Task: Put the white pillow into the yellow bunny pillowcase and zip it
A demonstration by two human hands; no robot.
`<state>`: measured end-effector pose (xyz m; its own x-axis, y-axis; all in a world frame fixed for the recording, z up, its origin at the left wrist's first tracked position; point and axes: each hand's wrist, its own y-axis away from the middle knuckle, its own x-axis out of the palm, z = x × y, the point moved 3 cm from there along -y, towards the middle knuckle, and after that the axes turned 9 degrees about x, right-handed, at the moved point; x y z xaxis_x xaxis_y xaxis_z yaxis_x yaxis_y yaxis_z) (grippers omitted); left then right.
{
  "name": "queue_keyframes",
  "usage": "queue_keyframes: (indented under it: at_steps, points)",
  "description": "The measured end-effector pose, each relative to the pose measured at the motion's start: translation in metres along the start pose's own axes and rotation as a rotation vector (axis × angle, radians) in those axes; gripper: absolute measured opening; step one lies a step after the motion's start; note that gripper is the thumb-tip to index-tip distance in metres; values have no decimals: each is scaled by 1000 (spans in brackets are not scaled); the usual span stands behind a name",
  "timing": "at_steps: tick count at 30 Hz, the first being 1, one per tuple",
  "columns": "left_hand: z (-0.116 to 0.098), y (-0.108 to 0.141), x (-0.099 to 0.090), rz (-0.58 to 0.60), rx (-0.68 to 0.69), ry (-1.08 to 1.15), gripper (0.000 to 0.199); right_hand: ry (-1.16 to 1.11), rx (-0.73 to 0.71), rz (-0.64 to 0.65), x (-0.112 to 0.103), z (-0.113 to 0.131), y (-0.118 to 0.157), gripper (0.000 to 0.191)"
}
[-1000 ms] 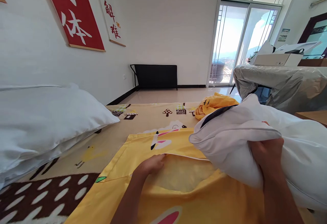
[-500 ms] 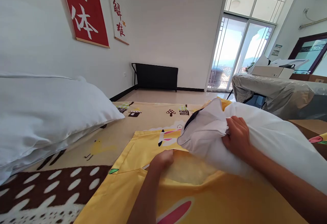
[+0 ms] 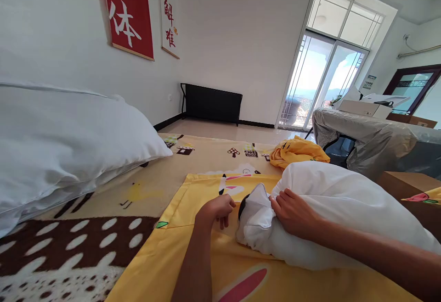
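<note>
On a beige-and-brown patterned blanket (image 3: 161, 180), a yellow rabbit-print fabric cover (image 3: 234, 254) lies under a plump white pillow (image 3: 337, 192); my right hand (image 3: 292, 212) grips its bunched end, just right of my curled left hand (image 3: 217, 210), whose hold I cannot tell.

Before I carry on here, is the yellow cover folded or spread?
Spread: the yellow cover lies wide across the blanket, its far-left corner flat.

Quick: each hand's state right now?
Left hand: fingers bent at the opening of the yellow cover; grip cannot be told.
Right hand: closed on the bunched end of a white pillow.
</note>
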<state>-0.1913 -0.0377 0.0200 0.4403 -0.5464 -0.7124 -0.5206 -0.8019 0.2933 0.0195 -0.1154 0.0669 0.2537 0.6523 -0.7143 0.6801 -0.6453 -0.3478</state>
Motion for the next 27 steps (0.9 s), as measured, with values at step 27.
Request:
queue_keyframes:
  at_steps: [27]
  points:
    - [-10,-48,18,-575,139,-361,20,-67,-174,127,-37,46,30,24]
